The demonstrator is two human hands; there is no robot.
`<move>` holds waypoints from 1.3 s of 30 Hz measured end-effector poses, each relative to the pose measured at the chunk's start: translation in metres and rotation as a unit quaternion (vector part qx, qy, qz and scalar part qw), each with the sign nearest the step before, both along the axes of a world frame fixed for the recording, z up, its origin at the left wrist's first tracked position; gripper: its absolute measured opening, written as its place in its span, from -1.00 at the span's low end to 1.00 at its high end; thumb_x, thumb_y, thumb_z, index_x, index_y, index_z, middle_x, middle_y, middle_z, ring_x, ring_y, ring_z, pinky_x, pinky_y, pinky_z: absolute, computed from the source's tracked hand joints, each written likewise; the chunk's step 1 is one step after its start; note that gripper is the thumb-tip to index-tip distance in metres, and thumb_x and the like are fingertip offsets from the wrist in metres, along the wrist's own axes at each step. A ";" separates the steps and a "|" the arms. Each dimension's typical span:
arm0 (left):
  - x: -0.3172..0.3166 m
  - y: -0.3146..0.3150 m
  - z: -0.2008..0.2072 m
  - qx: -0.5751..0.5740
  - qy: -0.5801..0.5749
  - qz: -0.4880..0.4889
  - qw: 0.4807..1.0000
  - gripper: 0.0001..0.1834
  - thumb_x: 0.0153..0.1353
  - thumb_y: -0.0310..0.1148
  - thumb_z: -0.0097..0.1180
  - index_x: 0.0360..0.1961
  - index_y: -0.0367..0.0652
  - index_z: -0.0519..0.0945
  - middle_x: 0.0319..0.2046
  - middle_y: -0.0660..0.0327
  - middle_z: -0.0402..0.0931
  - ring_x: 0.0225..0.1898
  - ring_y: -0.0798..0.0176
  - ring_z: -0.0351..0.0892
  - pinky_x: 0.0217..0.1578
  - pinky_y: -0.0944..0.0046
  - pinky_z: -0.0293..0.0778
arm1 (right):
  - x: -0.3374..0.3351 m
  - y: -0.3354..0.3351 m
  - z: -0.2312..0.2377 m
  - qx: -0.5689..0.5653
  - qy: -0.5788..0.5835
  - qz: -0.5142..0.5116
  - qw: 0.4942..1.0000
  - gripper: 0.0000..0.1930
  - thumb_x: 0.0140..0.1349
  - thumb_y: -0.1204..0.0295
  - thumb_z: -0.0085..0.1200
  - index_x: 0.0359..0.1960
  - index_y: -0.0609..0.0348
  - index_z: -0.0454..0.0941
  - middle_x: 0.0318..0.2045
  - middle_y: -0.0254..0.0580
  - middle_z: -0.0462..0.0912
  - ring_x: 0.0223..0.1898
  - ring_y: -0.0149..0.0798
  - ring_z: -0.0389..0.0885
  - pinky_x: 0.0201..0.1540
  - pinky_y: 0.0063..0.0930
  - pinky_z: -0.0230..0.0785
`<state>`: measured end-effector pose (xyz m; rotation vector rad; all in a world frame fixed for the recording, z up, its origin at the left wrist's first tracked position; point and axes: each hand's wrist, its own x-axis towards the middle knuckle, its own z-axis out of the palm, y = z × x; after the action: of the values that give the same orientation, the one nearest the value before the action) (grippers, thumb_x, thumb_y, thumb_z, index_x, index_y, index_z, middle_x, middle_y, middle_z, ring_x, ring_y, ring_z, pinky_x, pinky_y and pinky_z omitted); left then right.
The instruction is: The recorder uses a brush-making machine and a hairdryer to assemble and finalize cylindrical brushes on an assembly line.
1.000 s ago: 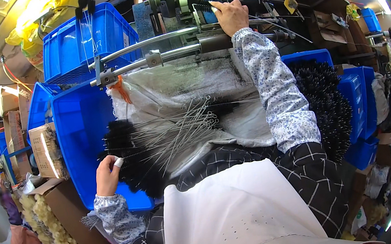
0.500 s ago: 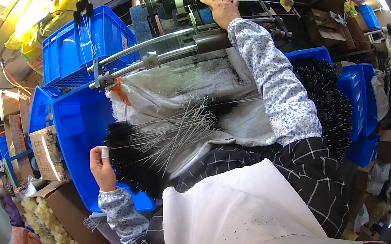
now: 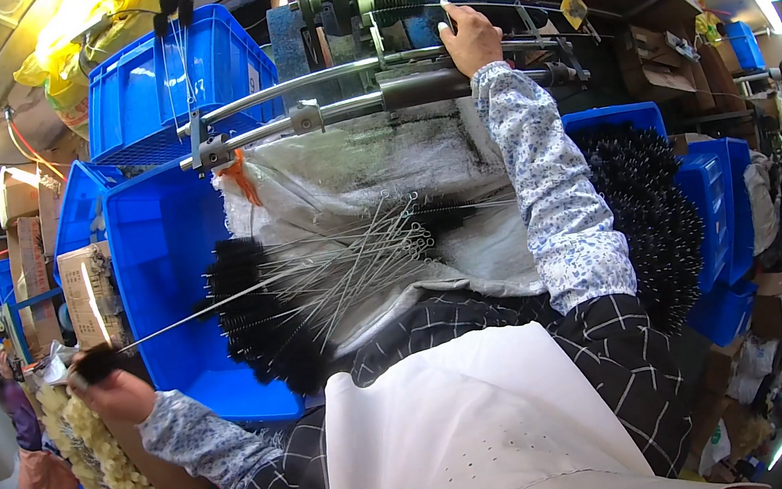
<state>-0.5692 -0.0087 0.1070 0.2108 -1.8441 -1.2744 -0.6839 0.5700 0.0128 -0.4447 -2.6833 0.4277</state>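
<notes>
My left hand (image 3: 120,391) is out at the left, closed round the black bristle head of a wire brush (image 3: 97,362). The brush's thin metal stem runs right, over the pile. My right hand (image 3: 473,35) is up at the machine (image 3: 338,25), its fingers pinched at the right end of a thin dark twisted-wire brush (image 3: 405,10) lying across it. On the grey cloth (image 3: 368,157) over my lap lies a pile of wire brushes (image 3: 354,265), black heads to the left and looped wire ends toward the middle.
An open blue bin (image 3: 169,278) stands left of my lap, with a blue crate (image 3: 175,84) beyond it. Metal rails (image 3: 341,110) cross in front of the machine. At right, many black bristle brushes (image 3: 645,217) fill another blue bin. A cardboard box (image 3: 96,299) stands far left.
My left hand has swung left and down from the pile, drawing one brush out by its bristle head. At the machine, my right hand has shifted slightly right and down.
</notes>
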 end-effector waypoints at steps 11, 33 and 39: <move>0.015 0.015 0.013 0.271 0.089 -0.132 0.949 -0.65 0.13 -0.45 -0.25 -0.10 -0.46 0.32 -0.15 -0.02 0.37 -0.14 0.12 0.41 -0.14 0.24 0.41 | -0.008 -0.023 -0.003 0.009 -0.003 -0.004 1.000 -0.65 0.02 0.37 -0.04 -0.10 0.08 0.42 -0.17 -0.21 0.48 -0.13 -0.21 0.42 -0.13 -0.23 0.19; 0.002 0.100 -0.002 0.323 0.027 -0.199 0.925 -0.73 0.19 -0.44 -0.20 -0.11 -0.36 0.30 -0.21 -0.02 0.37 -0.21 0.20 0.40 -0.14 0.28 0.38 | -0.010 -0.021 -0.003 0.019 -0.003 0.001 1.000 -0.66 0.00 0.40 0.00 -0.12 0.06 0.42 -0.20 -0.27 0.48 -0.16 -0.27 0.43 -0.16 -0.24 0.15; 0.001 0.096 -0.009 0.335 0.025 -0.247 0.909 -0.70 0.19 -0.44 -0.20 -0.07 -0.36 0.28 -0.20 -0.04 0.37 -0.17 0.17 0.40 -0.11 0.25 0.37 | -0.003 -0.007 -0.002 0.022 -0.014 -0.010 1.000 -0.65 0.03 0.39 0.01 -0.09 0.06 0.41 -0.14 -0.23 0.47 -0.11 -0.27 0.42 -0.12 -0.27 0.17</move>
<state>-0.5686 0.0875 0.0982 0.0702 -1.3855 -2.2277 -0.6872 0.5630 0.0110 -0.4684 -2.7078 0.3578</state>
